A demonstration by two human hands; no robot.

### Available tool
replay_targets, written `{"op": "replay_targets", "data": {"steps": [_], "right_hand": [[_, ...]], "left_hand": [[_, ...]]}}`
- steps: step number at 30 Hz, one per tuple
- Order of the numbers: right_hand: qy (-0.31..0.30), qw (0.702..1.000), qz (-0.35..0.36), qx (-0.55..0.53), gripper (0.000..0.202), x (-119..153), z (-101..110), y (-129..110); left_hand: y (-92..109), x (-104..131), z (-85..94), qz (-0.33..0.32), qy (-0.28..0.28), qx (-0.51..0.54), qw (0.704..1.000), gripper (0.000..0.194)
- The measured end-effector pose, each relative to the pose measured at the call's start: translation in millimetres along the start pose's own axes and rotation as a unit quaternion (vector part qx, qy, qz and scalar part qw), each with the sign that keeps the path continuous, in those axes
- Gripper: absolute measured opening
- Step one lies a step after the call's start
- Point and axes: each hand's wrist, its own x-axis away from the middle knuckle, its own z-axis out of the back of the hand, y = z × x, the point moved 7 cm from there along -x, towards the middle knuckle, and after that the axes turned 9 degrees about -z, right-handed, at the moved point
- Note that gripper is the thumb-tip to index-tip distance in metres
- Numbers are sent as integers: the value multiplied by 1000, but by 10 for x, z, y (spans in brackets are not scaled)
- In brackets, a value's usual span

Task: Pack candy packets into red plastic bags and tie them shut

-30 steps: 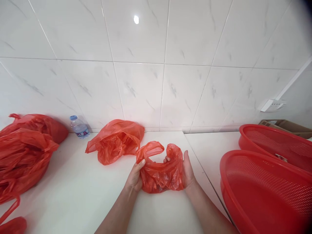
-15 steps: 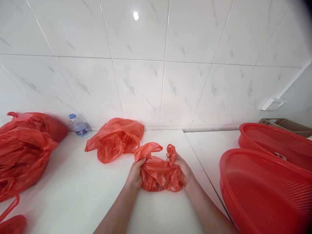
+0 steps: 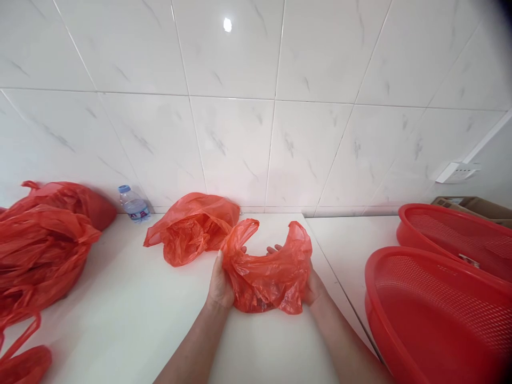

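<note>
Between my two hands, a red plastic bag (image 3: 268, 280) with handle loops stands upright on the white table, something dark showing faintly through its lower part. My left hand (image 3: 221, 282) grips its left side, thumb in front and fingers behind. At the right side my right hand (image 3: 314, 288) holds the bag from behind; its fingertips show above the dipped top edge, while the thin plastic covers the rest of the fingers. A second red plastic bag (image 3: 200, 226), crumpled, lies just beyond my left hand, near the wall.
Large red bags (image 3: 44, 250) are heaped at the left, with a smaller red bag (image 3: 26, 362) in front. A water bottle (image 3: 135, 205) stands by the tiled wall. Two red perforated baskets (image 3: 376, 288) and a cardboard box (image 3: 472, 205) occupy the right side.
The bag's handles have come loose from my fingers and now stand up, spread wider apart. My hands have slid to the bag's sides. The view has shifted slightly left.
</note>
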Motion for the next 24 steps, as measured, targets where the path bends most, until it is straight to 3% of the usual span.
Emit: {"op": "replay_targets", "data": {"steps": [2,5,9,12,16,21,24], "right_hand": [[-7,1000,-5,17,50,10,-48,23],[-11,999,12,33,43,33,-65,6],[-38,998,31,47,41,60,-38,-3],[-10,999,22,33,33,66,37,21],[25,999,15,-41,13,77,68,17],[-4,996,-1,-92,36,50,-44,5],[-13,997,21,-76,28,28,-123,-25]], "left_hand": [[-21,12,-13,15,-15,12,1000,46],[-54,28,41,32,4,-6,999,48],[-75,66,-20,40,-38,-81,995,35],[-147,103,-57,80,-62,-146,984,26],[-205,87,45,96,-8,-152,984,27],[-272,58,127,109,25,-121,986,24],[-305,49,138,114,33,-109,987,25]]}}
